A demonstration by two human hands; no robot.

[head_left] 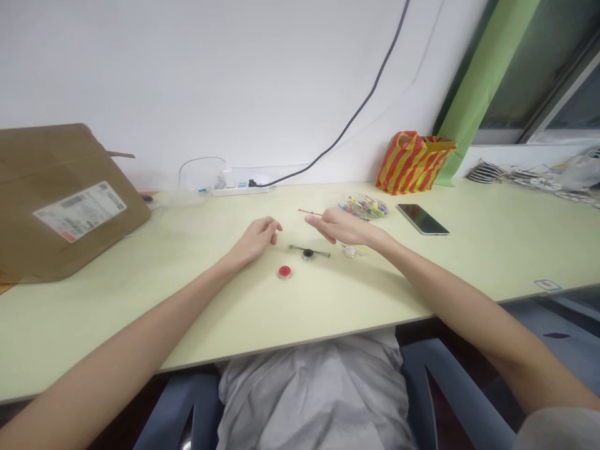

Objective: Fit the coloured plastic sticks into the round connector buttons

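Note:
My right hand (342,226) is closed, its thumb and fingers at a thin red strip with a small knob in its middle (309,212), like a propeller blade. Loosely curled, my left hand (257,239) rests near the table top with a gap between thumb and forefinger and nothing visible in it. Between and below the hands lies a small black disc on a clear base (308,254), with a thin dark blade across it. Nearer me is a red disc on a clear base (284,272). Under my right wrist, a white disc with a pale blade (349,251) is partly hidden.
Behind my right hand lies a clear bag of small colourful parts (364,207). A phone (422,219) and a striped bag (412,162) are to the right. At left stands a cardboard box (60,200); a power strip (241,189) lies along the wall.

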